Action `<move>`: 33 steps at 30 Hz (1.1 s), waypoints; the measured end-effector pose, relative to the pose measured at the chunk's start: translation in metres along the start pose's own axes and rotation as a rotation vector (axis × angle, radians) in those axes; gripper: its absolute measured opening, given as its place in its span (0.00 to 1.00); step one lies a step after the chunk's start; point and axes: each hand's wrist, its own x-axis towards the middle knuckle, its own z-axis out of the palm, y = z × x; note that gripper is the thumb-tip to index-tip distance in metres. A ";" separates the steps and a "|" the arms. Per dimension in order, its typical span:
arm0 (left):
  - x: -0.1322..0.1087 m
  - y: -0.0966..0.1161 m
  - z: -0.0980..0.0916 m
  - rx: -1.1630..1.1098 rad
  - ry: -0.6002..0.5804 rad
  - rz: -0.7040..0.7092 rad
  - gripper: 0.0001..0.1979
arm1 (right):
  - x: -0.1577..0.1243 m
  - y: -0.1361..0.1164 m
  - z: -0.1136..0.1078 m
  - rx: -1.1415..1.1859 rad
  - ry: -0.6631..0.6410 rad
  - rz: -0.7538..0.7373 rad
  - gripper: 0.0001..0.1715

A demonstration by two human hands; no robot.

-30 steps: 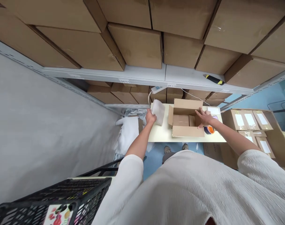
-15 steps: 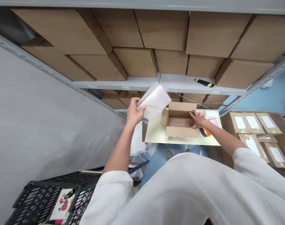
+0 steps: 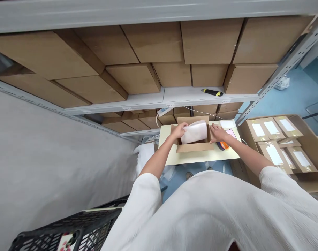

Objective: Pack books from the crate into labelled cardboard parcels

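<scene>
An open cardboard box (image 3: 195, 148) stands on a pale yellow table (image 3: 172, 158), its flaps folded outward. Within its opening lies a white foam-wrapped package (image 3: 195, 133), slightly tilted. The fingers of my left hand (image 3: 179, 131) are closed on the package's left end. My right hand (image 3: 218, 133) rests against the box's right flap, fingers stretched out. Just below that hand is an orange and dark roll of tape (image 3: 223, 145). Beside it lies a phone (image 3: 231, 133) with a pinkish screen, partly covered by my right hand and forearm.
Shelves of closed cardboard boxes (image 3: 161, 43) rise behind the table. A yellow-black utility knife (image 3: 212, 92) lies on the shelf (image 3: 180, 94). At right stands a large carton (image 3: 312, 146) of labelled boxes. A black crate (image 3: 77, 223) sits lower left, near white wrapping sheets (image 3: 144, 155).
My left hand has brought the white package down and to the right, from above the table into the box. My right hand stays at the box's right side. The view has shifted.
</scene>
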 end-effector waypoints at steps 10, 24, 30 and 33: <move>-0.027 -0.004 -0.012 0.241 0.343 -0.062 0.19 | -0.019 -0.002 -0.010 0.265 0.370 0.129 0.51; -0.104 -0.020 -0.006 -0.050 0.047 -0.077 0.45 | -0.012 -0.038 -0.012 0.866 0.470 0.203 0.46; -0.109 -0.028 0.003 0.231 -0.205 -0.024 0.53 | -0.015 -0.042 -0.004 0.824 0.318 0.103 0.43; -0.103 -0.034 0.005 0.125 -0.132 -0.105 0.44 | -0.014 -0.039 -0.003 0.810 0.267 0.107 0.44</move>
